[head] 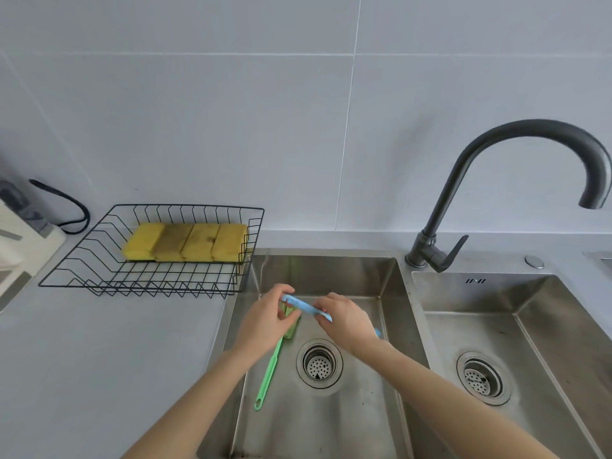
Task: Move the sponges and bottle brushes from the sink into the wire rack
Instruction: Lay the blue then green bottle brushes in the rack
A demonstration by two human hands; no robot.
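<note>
The two bare forearms come in from the lower edge and meet over the left basin. The right hand [347, 321] has its fingers curled around the middle of a light blue plastic bottle brush [306, 305], which it holds above the basin floor; the far end of this brush shows as a small blue tip behind the wrist. The left hand [268, 318] pinches the other end of the same blue brush between thumb and fingertips, its other fingers bent loosely.

Under the left hand lies a green plastic bottle brush [270, 367] with a long thin handle, flat on the bottom of the left stainless steel sink basin [331, 422]. Its head is partly hidden by the hand, and its handle end, with a hanging loop, points toward the camera. A round perforated metal drain strainer [319, 363] sits just beside it.

On the grey countertop [99, 359] to the left stands a black wire rack [152, 276]. Inside it four yellow rectangular sponges [185, 241] lie side by side in a row, touching; the two in the middle look stained darker. A dark curved metal faucet [516, 167] rises between the left basin and the right basin [546, 326].
</note>
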